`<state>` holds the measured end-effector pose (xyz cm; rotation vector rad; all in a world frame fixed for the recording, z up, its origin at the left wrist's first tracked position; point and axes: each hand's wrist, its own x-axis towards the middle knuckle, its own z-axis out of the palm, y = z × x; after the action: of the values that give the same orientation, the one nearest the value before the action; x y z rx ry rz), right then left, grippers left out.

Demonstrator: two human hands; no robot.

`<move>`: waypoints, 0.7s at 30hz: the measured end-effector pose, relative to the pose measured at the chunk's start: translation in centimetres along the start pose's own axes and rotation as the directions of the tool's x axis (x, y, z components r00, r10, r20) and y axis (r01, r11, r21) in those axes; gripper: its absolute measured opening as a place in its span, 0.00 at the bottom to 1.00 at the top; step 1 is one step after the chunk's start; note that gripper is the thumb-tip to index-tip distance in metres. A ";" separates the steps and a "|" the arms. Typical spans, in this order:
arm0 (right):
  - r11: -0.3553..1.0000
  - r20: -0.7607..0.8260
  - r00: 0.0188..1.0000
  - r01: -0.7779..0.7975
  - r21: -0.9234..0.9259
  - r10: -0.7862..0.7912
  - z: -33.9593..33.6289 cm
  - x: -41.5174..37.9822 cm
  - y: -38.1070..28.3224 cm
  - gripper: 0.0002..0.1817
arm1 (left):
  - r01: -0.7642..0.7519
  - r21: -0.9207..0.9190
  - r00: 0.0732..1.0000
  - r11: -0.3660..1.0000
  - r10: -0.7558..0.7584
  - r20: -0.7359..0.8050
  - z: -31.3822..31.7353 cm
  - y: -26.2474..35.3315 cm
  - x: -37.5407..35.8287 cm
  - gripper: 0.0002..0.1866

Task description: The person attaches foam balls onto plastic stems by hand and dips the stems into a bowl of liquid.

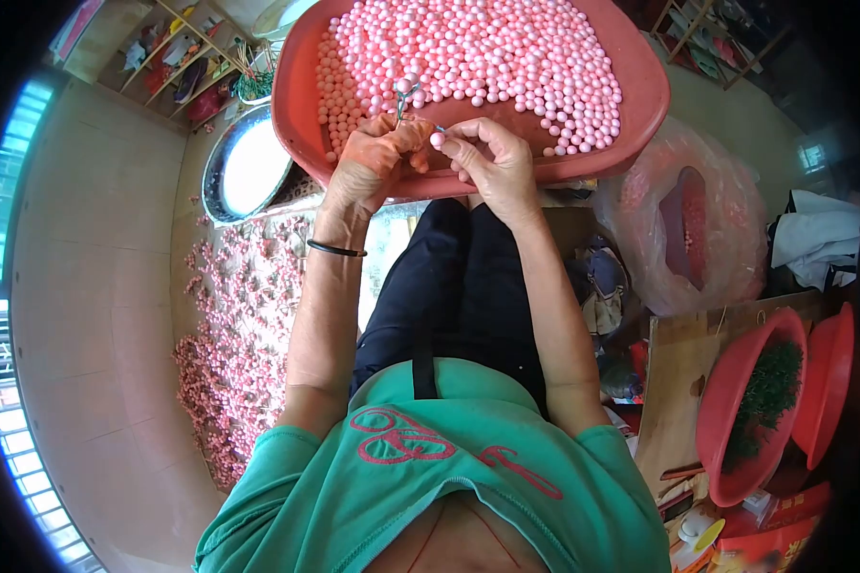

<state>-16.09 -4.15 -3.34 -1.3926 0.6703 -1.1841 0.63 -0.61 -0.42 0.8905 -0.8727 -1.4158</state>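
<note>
so the person is sitting with a big red basin [640,105] resting on the lap, heaped with small pink beads [487,48], and both hands are working right at its near rim. looks like the threading step to me: the left hand [373,158] is closing around a thin green wire stem [403,100] that's sticking up with a couple of pink beads already at its tip, fingers curled tight, pinching it. the right hand [492,162] is mostly curled too, thumb and forefinger pinching a single pink bead [438,139], holding it just beside the left hand's knuckles.

my guess is the next bit is needing a steady line-up, bead hole onto a wire end, which is fiddly since both are tiny. can't make out the hole or the wire end from here.

around that: a pile of finished pink sprigs [239,334] is lying on the floor by the left arm, a round metal tray [248,167] sitting past it, and a second red basin [750,401] with green bits off to the right side.
</note>
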 end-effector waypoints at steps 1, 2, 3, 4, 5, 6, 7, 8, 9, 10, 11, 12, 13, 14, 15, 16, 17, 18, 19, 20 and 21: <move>0.998 0.040 0.998 -0.050 0.031 0.049 -0.5 0.0 -0.2 0.08 | 0.017 0.005 0.998 1.000 -0.016 -0.064 0.5 0.1 -0.2 0.09; 0.997 -0.013 1.000 -0.020 -0.074 0.020 -0.9 0.2 0.1 0.08 | 0.034 0.009 0.991 0.999 -0.032 -0.128 0.9 0.3 -0.3 0.09; 0.984 -0.061 0.998 0.004 -0.181 -0.015 -1.3 0.7 0.6 0.08 | 0.035 0.031 0.992 0.999 -0.031 -0.125 0.9 0.2 -0.2 0.08; 0.958 -0.105 0.993 0.023 -0.286 -0.055 -1.8 1.3 1.0 0.08 | 0.036 0.054 0.992 0.998 -0.030 -0.122 0.8 0.1 -0.1 0.08; 0.898 -0.120 0.987 0.043 -0.438 -0.106 -2.2 1.8 1.2 0.08 | 0.037 0.077 0.992 0.996 -0.028 -0.119 0.8 0.1 0.0 0.08; 0.814 -0.127 0.979 0.058 -0.578 -0.159 -2.7 2.4 1.3 0.08 | 0.013 0.125 0.989 0.992 0.006 -0.149 0.9 -0.1 0.0 0.08; 0.708 -0.124 0.969 0.066 -0.703 -0.213 -2.9 3.0 1.5 0.09 | -0.011 0.174 0.983 0.985 0.042 -0.178 1.2 -0.2 0.0 0.08; 0.676 -0.143 0.969 0.033 -0.736 -0.204 -2.7 3.5 1.5 0.10 | -0.033 0.223 0.975 0.974 0.080 -0.206 1.4 -0.3 -0.1 0.08; 0.587 -0.125 0.967 0.030 -0.809 -0.222 -2.5 4.0 1.5 0.11 | -0.037 0.244 0.977 0.969 0.086 -0.194 1.1 -0.4 0.0 0.08; 0.490 -0.104 0.966 0.026 -0.872 -0.238 -2.3 4.5 1.5 0.12 | -0.041 0.264 0.979 0.964 0.092 -0.182 0.6 -0.7 0.1 0.09; 0.386 -0.082 0.964 0.023 -0.922 -0.252 -2.0 5.0 1.4 0.13 | -0.046 0.285 0.981 0.958 0.097 -0.170 0.5 -0.8 0.2 0.10; 0.377 -0.081 0.964 0.021 -0.926 -0.253 -1.8 5.4 1.7 0.13 | -0.042 0.289 0.978 0.956 0.098 -0.182 0.4 -0.9 0.2 0.10; 0.368 -0.080 0.964 0.020 -0.929 -0.255 -1.6 5.7 2.2 0.13 | -0.039 0.294 0.976 0.955 0.100 -0.194 0.4 -0.9 0.2 0.10; 0.360 -0.080 0.963 0.019 -0.933 -0.257 -1.4 5.9 2.2 0.13 | -0.037 0.299 0.973 0.954 0.102 -0.205 0.5 -0.9 0.3 0.10; 0.347 -0.082 0.968 0.006 -0.938 -0.238 -1.2 6.1 2.2 0.13 | -0.036 0.295 0.972 0.955 0.102 -0.211 0.6 -0.8 0.3 0.10; 0.334 -0.084 0.973 -0.006 -0.942 -0.217 -1.2 6.3 2.2 0.13 | -0.035 0.291 0.971 0.956 0.102 -0.217 0.8 -0.7 0.2 0.10; 0.321 -0.086 0.977 -0.019 -0.947 -0.196 -1.1 6.4 2.1 0.13 | -0.034 0.287 0.970 0.957 0.101 -0.223 0.9 -0.6 0.1 0.10; 0.337 -0.063 0.968 0.022 -0.941 -0.242 -1.2 6.3 2.3 0.13 | -0.040 0.281 0.968 0.959 0.108 -0.228 0.9 -0.7 0.1 0.10; 0.350 -0.042 0.957 0.064 -0.935 -0.287 -1.4 6.2 2.7 0.12 | -0.047 0.274 0.966 0.961 0.114 -0.233 0.9 -0.7 0.1 0.10; 0.360 -0.022 0.943 0.105 -0.927 -0.333 -1.6 6.1 2.6 0.12 | -0.054 0.267 0.964 0.962 0.120 -0.238 1.1 -0.6 0.0 0.10; 0.506 -0.057 0.957 0.099 -0.857 -0.285 -1.8 5.9 2.5 0.11 | -0.057 0.276 0.951 0.960 0.137 -0.279 1.5 -0.5 0.0 0.09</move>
<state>-15.21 -10.66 -4.32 -2.2447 1.3974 -1.2156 -0.94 -0.55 -0.27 1.2103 -0.8747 -1.0586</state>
